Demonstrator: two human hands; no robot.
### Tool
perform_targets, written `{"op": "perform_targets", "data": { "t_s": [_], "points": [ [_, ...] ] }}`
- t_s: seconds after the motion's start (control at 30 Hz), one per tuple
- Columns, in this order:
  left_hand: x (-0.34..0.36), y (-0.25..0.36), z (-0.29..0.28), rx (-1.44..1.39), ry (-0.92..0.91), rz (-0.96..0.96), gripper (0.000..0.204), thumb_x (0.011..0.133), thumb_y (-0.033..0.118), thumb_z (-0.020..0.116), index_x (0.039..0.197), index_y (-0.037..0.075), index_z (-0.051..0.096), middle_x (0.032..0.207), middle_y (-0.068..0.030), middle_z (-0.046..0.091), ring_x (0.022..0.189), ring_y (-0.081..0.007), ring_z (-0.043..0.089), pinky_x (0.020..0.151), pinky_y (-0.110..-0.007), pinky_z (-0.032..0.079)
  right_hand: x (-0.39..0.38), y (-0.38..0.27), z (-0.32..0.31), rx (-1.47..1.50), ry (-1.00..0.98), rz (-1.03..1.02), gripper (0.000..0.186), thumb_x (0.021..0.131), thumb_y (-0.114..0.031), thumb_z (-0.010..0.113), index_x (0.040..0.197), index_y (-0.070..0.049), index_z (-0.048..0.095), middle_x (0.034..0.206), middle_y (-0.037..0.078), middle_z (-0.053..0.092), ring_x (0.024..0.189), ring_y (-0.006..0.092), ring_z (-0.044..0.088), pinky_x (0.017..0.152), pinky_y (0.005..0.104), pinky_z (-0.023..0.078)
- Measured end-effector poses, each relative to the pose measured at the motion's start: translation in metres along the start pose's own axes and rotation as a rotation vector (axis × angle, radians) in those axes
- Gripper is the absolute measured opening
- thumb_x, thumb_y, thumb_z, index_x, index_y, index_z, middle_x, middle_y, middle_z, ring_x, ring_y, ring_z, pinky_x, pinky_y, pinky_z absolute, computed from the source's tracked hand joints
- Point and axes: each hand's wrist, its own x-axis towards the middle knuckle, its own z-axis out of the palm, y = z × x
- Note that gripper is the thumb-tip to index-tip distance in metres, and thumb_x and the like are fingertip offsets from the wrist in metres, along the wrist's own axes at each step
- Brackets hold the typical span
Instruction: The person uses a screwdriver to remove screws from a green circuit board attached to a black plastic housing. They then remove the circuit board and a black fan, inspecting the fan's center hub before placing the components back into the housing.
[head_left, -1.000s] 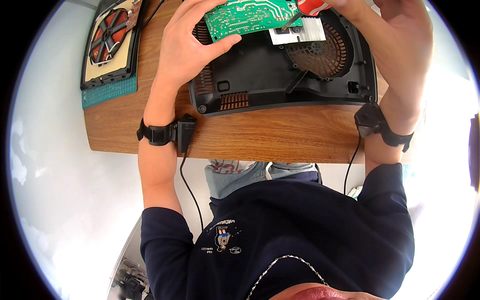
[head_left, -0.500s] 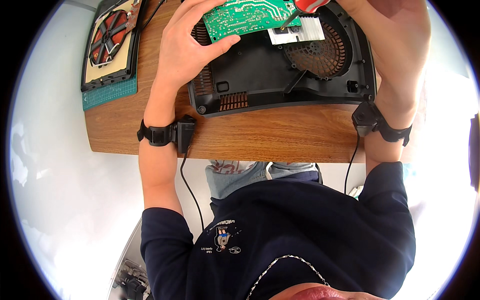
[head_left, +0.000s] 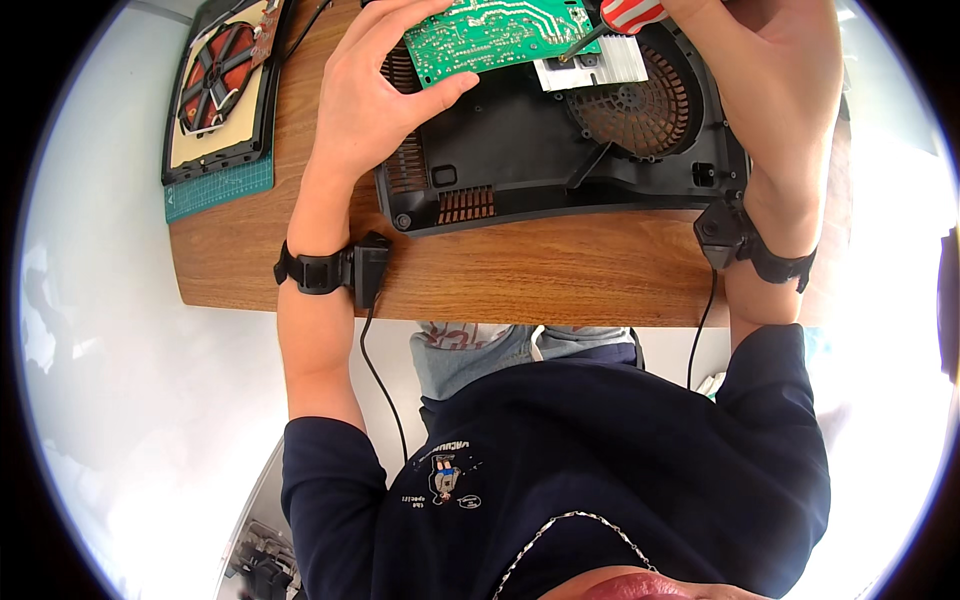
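Note:
My left hand [head_left: 375,105] grips the green circuit board [head_left: 480,40] along its left end, fingers over the far side and thumb near the front edge. My right hand [head_left: 760,70], at the upper right, holds a screwdriver with a red and white handle [head_left: 627,14]. Its dark shaft slants down-left to the board's right part, beside a silver finned heat sink [head_left: 622,62]. Both lie over the black plastic housing [head_left: 510,160], which has vent slots and a round grille [head_left: 632,112].
A black panel with a red coil assembly [head_left: 215,75] sits at the left on a green cutting mat [head_left: 220,190]. The wooden tabletop [head_left: 500,280] has its front edge near my body. Cables hang from straps on both my wrists [head_left: 365,268].
My right hand and forearm have shifted slightly left, with the screwdriver handle turned a little. My left hand and the board are nearly unmoved.

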Motion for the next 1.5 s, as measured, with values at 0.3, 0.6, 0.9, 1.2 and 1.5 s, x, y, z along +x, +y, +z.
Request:
{"op": "perform_targets", "data": {
  "t_s": [0.3,0.6,0.9,1.2,1.5],
  "points": [
    [-0.001,-0.002,0.0,-0.007,0.011,0.006,0.064,0.076,0.023,0.088,0.131,0.0,0.063,0.123,-0.016,0.062,0.113,-0.0323,0.062,0.097,-0.041,0.051,0.002,0.016,-0.019,0.23,-0.069,-0.111,0.058,0.089,0.011,0.059,0.144,0.001,0.045,0.098,0.005,0.062,0.092,0.0134,0.067,0.08,0.0249,0.055],
    [-0.001,0.0,0.0,0.007,0.004,-0.01,0.064,0.075,0.021,0.088,0.13,0.001,0.063,0.123,-0.0151,0.062,0.114,-0.0315,0.062,0.097,-0.04,0.05,0.004,0.033,-0.012,-0.603,-0.485,-0.013,0.01,0.084,-0.011,0.07,0.087,-0.001,0.072,0.089,0.017,0.071,0.079,0.0385,0.068,0.073,0.0437,0.055],
    [0.0,0.001,0.002,-0.033,0.009,-0.014,0.064,0.072,0.011,0.088,0.131,0.002,0.064,0.122,-0.014,0.062,0.114,-0.0304,0.062,0.098,-0.039,0.05,0.002,0.046,-0.004,-0.698,-0.641,-0.082,0.009,0.083,-0.009,0.066,0.085,-0.001,0.071,0.09,0.015,0.07,0.088,0.0362,0.068,0.078,0.0451,0.054],
    [0.001,0.002,0.002,-0.04,0.008,-0.004,0.064,0.071,0.01,0.088,0.13,0.003,0.064,0.122,-0.0138,0.062,0.114,-0.0303,0.062,0.098,-0.039,0.05,-0.002,0.048,-0.002,-0.689,-0.623,-0.148,0.01,0.084,-0.009,0.064,0.082,0.0,0.069,0.084,0.017,0.067,0.085,0.0371,0.068,0.077,0.0464,0.055],
    [-0.002,-0.003,0.002,-0.047,0.018,0.002,0.064,0.071,0.011,0.088,0.13,0.002,0.064,0.122,-0.0145,0.062,0.114,-0.0306,0.062,0.098,-0.039,0.05,-0.005,0.057,0.005,-0.719,-0.582,-0.205,0.011,0.083,-0.009,0.063,0.078,0.0,0.066,0.083,0.017,0.068,0.083,0.0374,0.068,0.075,0.0472,0.054]
  ]
}}
